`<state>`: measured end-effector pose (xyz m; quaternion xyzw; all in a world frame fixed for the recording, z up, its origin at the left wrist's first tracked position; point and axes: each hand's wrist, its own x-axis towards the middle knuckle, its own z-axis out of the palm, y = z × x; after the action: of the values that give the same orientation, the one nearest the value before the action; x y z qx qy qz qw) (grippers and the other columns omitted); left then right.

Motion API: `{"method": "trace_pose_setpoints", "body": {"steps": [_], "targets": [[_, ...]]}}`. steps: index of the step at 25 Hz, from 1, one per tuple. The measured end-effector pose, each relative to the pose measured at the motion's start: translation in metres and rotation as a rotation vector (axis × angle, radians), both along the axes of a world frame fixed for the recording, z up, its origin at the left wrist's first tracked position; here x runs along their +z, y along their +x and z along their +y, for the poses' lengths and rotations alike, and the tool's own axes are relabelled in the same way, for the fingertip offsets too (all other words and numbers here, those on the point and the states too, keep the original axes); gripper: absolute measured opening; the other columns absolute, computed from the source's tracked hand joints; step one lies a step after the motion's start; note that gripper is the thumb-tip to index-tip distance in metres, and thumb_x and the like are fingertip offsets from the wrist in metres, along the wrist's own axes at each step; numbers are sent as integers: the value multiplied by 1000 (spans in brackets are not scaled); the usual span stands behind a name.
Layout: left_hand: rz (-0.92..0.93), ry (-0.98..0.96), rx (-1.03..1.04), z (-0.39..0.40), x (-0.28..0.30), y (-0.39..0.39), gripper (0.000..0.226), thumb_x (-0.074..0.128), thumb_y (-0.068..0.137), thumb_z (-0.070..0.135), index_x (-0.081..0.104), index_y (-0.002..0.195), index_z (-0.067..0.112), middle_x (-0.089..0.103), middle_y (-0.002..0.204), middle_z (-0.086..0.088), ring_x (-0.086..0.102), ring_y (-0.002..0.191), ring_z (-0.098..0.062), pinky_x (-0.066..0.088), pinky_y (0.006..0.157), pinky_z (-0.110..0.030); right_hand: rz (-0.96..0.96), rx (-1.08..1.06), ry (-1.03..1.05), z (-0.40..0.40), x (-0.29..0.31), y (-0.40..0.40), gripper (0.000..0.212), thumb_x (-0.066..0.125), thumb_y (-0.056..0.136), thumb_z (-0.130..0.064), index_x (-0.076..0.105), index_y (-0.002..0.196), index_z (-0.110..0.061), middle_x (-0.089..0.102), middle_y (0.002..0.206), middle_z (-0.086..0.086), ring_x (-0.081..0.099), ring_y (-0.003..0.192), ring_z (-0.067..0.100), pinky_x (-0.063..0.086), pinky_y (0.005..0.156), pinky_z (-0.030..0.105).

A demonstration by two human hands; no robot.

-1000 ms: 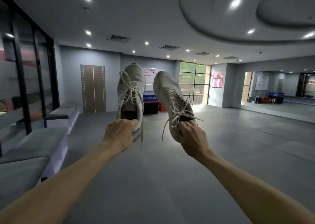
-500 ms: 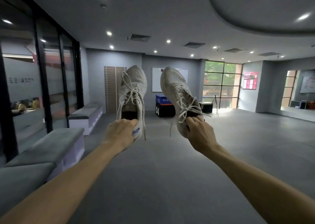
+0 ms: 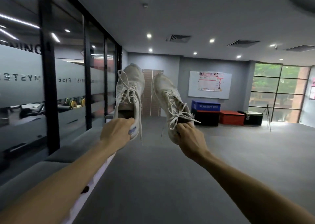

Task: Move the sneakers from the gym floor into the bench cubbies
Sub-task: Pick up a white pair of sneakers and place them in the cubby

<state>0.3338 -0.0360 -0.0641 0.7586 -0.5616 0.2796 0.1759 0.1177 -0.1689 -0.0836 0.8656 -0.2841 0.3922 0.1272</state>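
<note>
White sneakers (image 3: 129,94) held aloft, one gripped in each hand.

1. Frosted band on glass wall (image 3: 22,80), left of the frame: mirrored capitals, legible in part as "MYSTE", "FISE", "MYS"; the rest is blurred.
2. Same glass wall, upper left, above the band: large mirrored letters "NING", cut by the black frame.
3. Blue plyo box (image 3: 205,105), centre right: white lettering, about "PLYO SOFT BOX".
4. Black box (image 3: 253,118), right of the red one: number "30", turned sideways.
5. Whiteboard poster (image 3: 210,81), back wall: print too small to read.
</note>
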Motion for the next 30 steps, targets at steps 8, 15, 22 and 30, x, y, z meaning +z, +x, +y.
{"method": "trace_pose_setpoints", "body": {"steps": [8, 15, 22, 30], "targets": [[-13, 3, 322, -1, 13, 170, 14, 53, 91, 29, 50, 86, 16, 64, 91, -12, 61, 85, -34, 40, 59, -34, 10, 306, 17, -67, 15, 225, 12, 46, 94, -24, 41, 83, -23, 59, 96, 0, 48, 89, 19, 28, 61, 28], [27, 36, 694, 59, -6, 250, 20, 48, 94, 30, 45, 81, 15, 65, 91, -10, 61, 87, -31, 41, 60, -33, 73, 687, 17, -48, 2, 387, 17, 45, 94, -24, 56, 97, -12, 60, 103, 7, 51, 98, 25, 35, 66, 32], [98, 35, 1129, 88, -23, 262, 12, 49, 92, 23, 52, 89, 12, 62, 93, -9, 60, 90, -28, 37, 59, -31, 110, 1109, -40, -23, -13, 511, 8, 49, 91, -15, 57, 92, -12, 60, 100, 8, 54, 90, 30, 33, 62, 31], [156, 40, 1481, 124, -41, 214, 13, 55, 88, 28, 54, 92, 15, 65, 95, -9, 60, 91, -31, 40, 62, -33, 155, 1436, -32, 30, -40, 545, 4, 54, 89, -11, 57, 91, -11, 63, 98, 6, 56, 94, 29, 36, 65, 32]]}}
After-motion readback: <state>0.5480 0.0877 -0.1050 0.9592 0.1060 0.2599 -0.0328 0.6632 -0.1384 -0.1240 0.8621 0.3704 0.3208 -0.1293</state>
